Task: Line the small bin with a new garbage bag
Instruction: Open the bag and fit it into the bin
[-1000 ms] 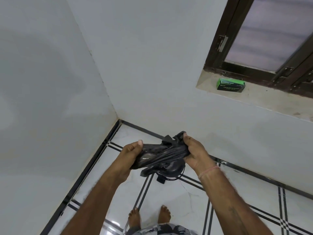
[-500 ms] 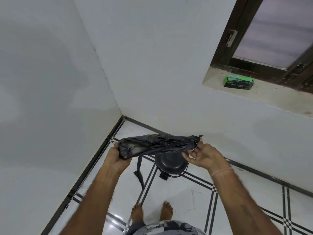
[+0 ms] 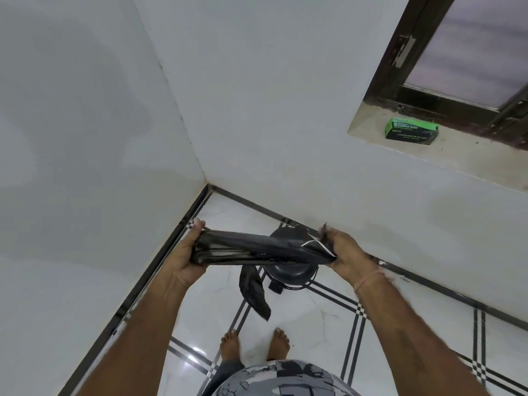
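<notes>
A folded black garbage bag is stretched level between both hands, with a loose strip hanging down from its middle. My left hand grips the bag's left end, fingers curled round it. My right hand pinches the right end, where a thin white tie shows. Below and behind the bag stands the small black bin on the floor, its round lid down and a pedal at its front; the bag hides much of its top.
The bin stands on a white tiled floor near a corner of two white walls. A green box of garbage bags lies on the window sill at the upper right. My bare feet are just in front of the bin.
The crumpled bag has been pulled out into a long band as my hands moved apart. A loose strip now hangs lower from its middle.
</notes>
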Tool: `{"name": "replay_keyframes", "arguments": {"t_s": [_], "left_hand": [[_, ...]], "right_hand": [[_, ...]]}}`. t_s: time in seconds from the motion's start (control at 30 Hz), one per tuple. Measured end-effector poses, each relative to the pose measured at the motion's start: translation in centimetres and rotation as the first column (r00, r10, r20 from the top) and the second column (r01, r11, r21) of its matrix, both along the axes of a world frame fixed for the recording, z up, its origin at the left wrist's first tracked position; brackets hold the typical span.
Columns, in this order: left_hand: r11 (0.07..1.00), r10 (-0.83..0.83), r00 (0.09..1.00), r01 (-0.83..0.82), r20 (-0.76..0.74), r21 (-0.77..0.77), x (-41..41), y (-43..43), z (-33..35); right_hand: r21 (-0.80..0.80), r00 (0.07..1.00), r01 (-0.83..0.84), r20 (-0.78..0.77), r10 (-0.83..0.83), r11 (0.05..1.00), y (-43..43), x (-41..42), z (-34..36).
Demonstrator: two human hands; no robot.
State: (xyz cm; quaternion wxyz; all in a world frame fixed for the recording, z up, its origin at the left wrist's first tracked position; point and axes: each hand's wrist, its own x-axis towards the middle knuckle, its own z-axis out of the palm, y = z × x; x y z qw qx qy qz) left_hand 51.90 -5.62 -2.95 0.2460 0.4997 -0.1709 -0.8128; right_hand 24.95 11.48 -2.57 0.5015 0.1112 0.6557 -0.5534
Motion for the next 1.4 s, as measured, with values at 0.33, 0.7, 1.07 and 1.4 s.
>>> {"name": "replay_keyframes", "arguments": {"t_s": [0.33, 0.7, 1.07, 1.4], "left_hand": [[0.995, 0.075, 0.994, -0.080, -0.085, -0.061, -0.9, -1.6, -1.1], [0.808, -0.503, 0.826, 0.554, 0.255, -0.200, 1.0, 0.3, -3.2], [0.991, -0.122, 0.993, 0.121, 0.013, 0.061, -0.2, -0.2, -1.7], [0.996, -0.014, 0.985, -0.002, -0.172, -0.091, -0.9, 1.5, -2.0]], "right_hand": [[0.010, 0.724, -0.660, -0.257, 0.640, 0.751, 1.3, -0.6, -0.9], [-0.386, 0.963, -0.270, -0.098, 0.251, 0.882, 1.2, -2.6, 0.4], [-0.447, 0.987, -0.078, 0.088, 0.131, 0.891, 1.1, -1.7, 0.5], [-0.468, 0.997, -0.017, 0.059, 0.050, 0.883, 0.6, -0.7, -1.0]]}}
